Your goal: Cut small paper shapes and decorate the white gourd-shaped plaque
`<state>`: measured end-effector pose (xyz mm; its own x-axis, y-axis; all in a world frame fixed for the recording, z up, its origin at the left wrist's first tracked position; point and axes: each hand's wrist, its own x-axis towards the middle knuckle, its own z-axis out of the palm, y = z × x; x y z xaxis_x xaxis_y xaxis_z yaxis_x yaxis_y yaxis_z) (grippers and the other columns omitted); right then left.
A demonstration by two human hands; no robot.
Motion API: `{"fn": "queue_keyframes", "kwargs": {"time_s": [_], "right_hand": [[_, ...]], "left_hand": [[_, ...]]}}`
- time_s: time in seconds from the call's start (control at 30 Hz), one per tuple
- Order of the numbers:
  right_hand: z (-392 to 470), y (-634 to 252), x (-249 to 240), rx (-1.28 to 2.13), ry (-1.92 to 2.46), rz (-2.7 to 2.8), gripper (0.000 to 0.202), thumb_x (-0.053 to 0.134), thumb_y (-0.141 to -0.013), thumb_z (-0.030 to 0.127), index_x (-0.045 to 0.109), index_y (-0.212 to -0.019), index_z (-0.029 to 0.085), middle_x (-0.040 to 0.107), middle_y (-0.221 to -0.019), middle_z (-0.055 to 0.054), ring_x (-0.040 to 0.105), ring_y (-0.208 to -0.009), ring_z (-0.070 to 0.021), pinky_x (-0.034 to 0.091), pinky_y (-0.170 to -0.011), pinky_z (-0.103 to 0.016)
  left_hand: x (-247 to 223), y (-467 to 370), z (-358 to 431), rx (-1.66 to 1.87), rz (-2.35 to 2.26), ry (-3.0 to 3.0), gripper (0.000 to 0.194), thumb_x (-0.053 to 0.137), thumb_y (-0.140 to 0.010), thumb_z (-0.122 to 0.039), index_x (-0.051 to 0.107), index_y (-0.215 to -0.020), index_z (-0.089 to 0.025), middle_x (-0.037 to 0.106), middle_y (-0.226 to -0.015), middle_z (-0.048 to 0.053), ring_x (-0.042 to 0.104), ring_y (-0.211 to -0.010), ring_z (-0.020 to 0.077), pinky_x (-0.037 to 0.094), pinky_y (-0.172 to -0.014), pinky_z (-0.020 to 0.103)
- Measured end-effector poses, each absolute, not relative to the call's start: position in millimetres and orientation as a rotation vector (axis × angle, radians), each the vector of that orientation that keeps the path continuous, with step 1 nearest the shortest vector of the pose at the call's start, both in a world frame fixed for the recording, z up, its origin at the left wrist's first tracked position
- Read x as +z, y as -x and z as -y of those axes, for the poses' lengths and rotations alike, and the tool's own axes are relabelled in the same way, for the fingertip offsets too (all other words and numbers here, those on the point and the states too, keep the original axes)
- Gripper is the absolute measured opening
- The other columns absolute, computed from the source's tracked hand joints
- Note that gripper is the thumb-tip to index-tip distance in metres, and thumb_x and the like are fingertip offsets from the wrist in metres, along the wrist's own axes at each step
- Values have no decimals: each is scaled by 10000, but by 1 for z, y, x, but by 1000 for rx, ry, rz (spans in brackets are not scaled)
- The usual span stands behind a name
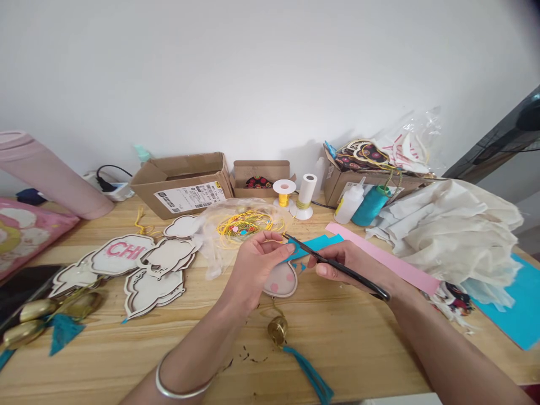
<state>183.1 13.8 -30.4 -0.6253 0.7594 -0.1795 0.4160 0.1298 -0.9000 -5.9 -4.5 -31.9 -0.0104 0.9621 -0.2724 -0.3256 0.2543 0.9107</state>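
My left hand [257, 261] pinches one end of a blue paper strip [316, 246] between thumb and fingers. Closed around a long, slim black tool [352, 274] is my right hand [346, 259]; the tool crosses the strip, its tip close to my left fingers. I cannot make out exactly what kind of tool it is. Small blue scraps [302, 267] show between the hands. Partly covered below them lies a pale plaque with pink spots [280, 281]. A brass bell [277, 330] with a blue tassel [310, 374] hangs off its cord on the table.
Cloud-shaped plaques [164, 256] and more bells [36, 315] lie left. Behind stand cardboard boxes [181, 185], a yellow thread spool [284, 194], a glue bottle [349, 202] and a teal thread cone [371, 205]. A pink strip [383, 259] and white cloth [455, 230] lie right.
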Motion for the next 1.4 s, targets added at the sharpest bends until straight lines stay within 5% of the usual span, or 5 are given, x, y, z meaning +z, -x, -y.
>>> {"fn": "queue_keyframes", "kwargs": {"time_s": [0.83,1.4], "right_hand": [[-16,-185,-27,1581,1069,2127,501,500,-749,586,613,-811,102,290,-574,47,230,-509,-69,138,-442,-222],[-1,-153,-43,1579,1003,1667,472,543,-707,605,533,-668,136,247,-481,78,190,-392,-34,121,-369,-206]], "left_hand": [[-31,13,2,1101,-1112,-896,298,736,-600,-207,459,-707,-185,579,-516,-84,518,-463,54,345,-451,150],[-40,-1,9,1374,-1008,-586,325,736,-624,-199,477,-821,-198,632,-621,-41,583,-574,84,436,-590,205]]}}
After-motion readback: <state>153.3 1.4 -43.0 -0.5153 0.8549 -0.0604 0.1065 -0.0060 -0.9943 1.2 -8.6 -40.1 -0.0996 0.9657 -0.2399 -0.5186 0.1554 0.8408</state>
